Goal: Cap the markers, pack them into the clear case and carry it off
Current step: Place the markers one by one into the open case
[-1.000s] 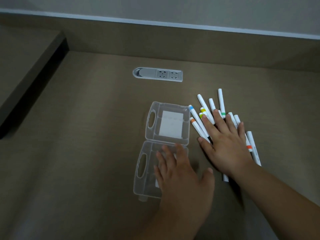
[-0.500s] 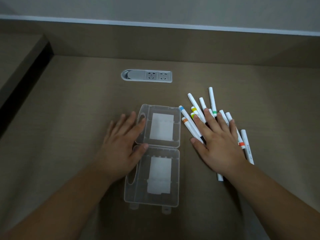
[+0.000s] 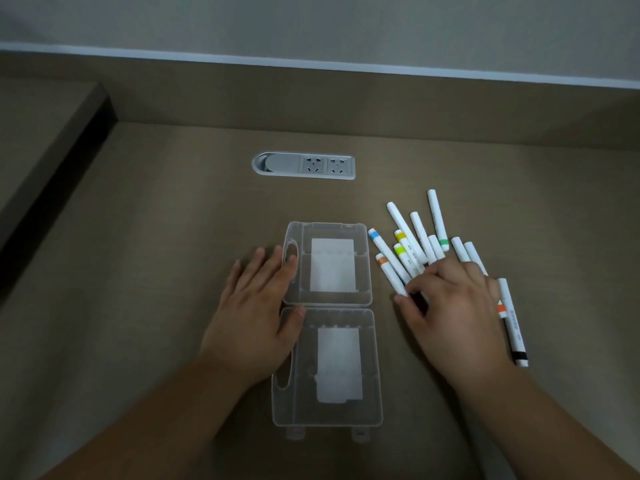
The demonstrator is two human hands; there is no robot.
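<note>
Markers (image 3: 408, 251): light, smooth, roll easily; I'd pinch mid-barrel. Right hand (image 3: 453, 306) fingers curl onto them; left hand (image 3: 256, 306) flat, steadying the case (image 3: 332, 306).

Marker ends (image 3: 420, 268) under right grip (image 3: 453, 306)

A single head-worn view looks forward and steeply down at the desk (image 3: 156, 237), close above it, the wall socket panel (image 3: 304, 165) lying farther off.
</note>
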